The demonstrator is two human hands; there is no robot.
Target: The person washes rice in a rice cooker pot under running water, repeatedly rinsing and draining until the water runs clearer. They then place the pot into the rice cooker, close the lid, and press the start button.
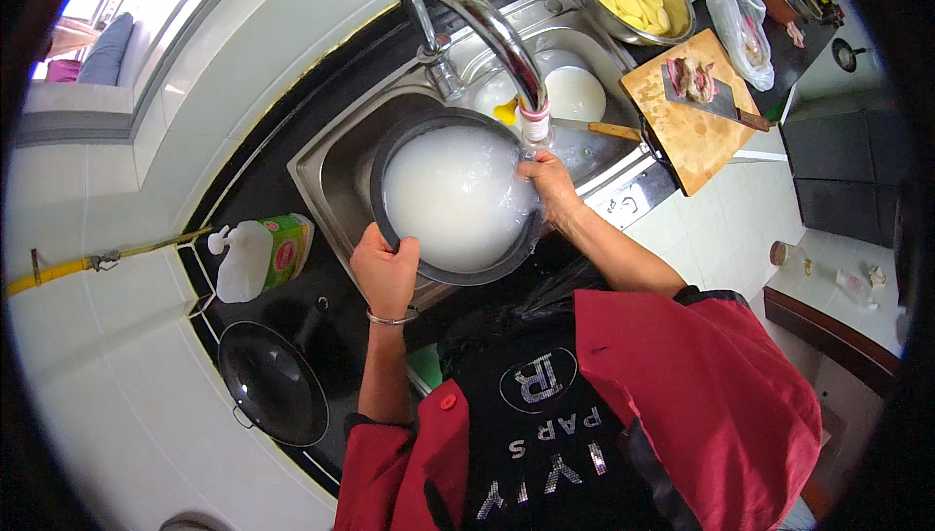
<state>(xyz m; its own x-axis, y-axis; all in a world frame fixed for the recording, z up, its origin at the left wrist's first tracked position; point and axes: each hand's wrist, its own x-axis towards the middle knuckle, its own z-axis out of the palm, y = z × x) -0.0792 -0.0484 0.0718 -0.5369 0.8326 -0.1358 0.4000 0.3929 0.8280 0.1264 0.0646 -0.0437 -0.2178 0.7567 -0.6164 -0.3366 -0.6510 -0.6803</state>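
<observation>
A dark round pot (380, 198) full of cloudy whitish water (456, 198) is over the left part of the steel sink. My left hand (386, 268) grips its near left rim, thumb on top. On the right rim, my right hand (546, 179) holds the pot just below the spout of the chrome faucet (482, 8). Water splashes near that hand. Whatever lies at the bottom of the pot is hidden by the cloudy water. In the right basin are a white round dish (575, 92), a yellow object (505, 112) and a knife with a wooden handle (615, 130).
Right of the sink, a wooden cutting board (701, 158) bears a cleaver (719, 101) and pieces of meat (690, 80). Behind it stands a steel bowl (683, 38) of sliced yellow food. A pump bottle (245, 260) and a black wok (274, 385) are at the left.
</observation>
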